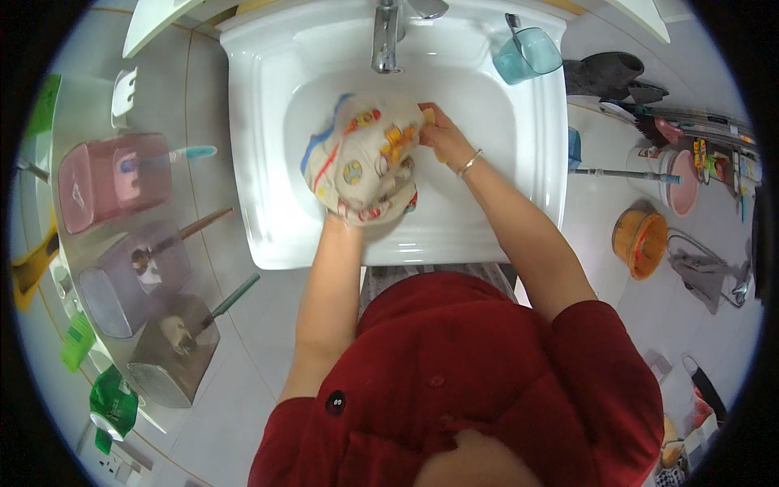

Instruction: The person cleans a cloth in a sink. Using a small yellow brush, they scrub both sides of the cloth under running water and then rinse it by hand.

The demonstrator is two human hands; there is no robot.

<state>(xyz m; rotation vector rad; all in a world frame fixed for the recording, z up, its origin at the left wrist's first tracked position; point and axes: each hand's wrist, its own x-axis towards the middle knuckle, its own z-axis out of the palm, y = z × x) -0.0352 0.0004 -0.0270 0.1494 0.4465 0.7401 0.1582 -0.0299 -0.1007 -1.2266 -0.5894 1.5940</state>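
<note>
A cream printed cloth item (365, 158) with a blue edge and colourful patterns is held over the bowl of the white washbasin (487, 231). My left hand is hidden by the cloth; only its wrist shows at the lower edge, so its grip cannot be seen. At the cloth's right side, my right hand (439, 135), with a bracelet on the wrist, has its fingers closed on something small and yellowish, perhaps soap or part of the cloth. The chrome faucet (384, 42) stands just behind the cloth.
On the basin's back right corner stands a teal cup (517, 61) holding a toothbrush (515, 30). Along the left wall are a pink cup (115, 182), a purple cup (134, 280) and a grey cup (173, 353). An orange bucket (639, 243) is at the right.
</note>
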